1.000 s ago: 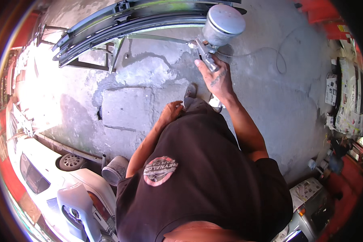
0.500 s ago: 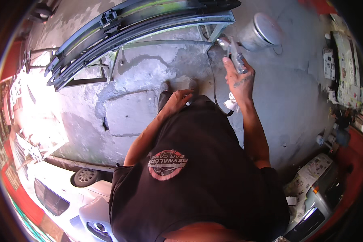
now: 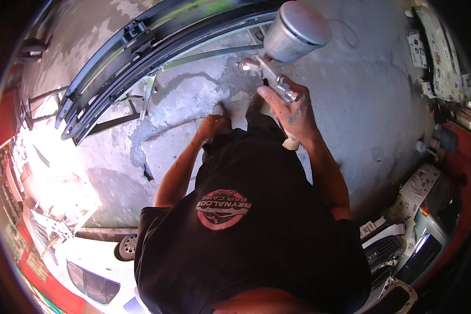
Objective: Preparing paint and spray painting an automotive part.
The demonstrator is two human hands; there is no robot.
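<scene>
while the right hand (image 3: 288, 107) gripped the spray gun (image 3: 277, 57) aimed at the dark car panel (image 3: 141, 57) on its stand, the left hand (image 3: 213, 125) hung clenched at the waist; the panel's coat looked unfinished, judging by greenish patches.

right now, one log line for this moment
right hand: holds spray gun | cup: upright | left hand: at waist | near: dark bumper panel

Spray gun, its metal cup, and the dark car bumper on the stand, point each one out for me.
spray gun (image 3: 277, 83), head view, on the metal body just above the right hand.
metal cup (image 3: 295, 32), head view, on the cup's side wall.
dark car bumper (image 3: 141, 52), head view, on the curved upper strip.
</scene>
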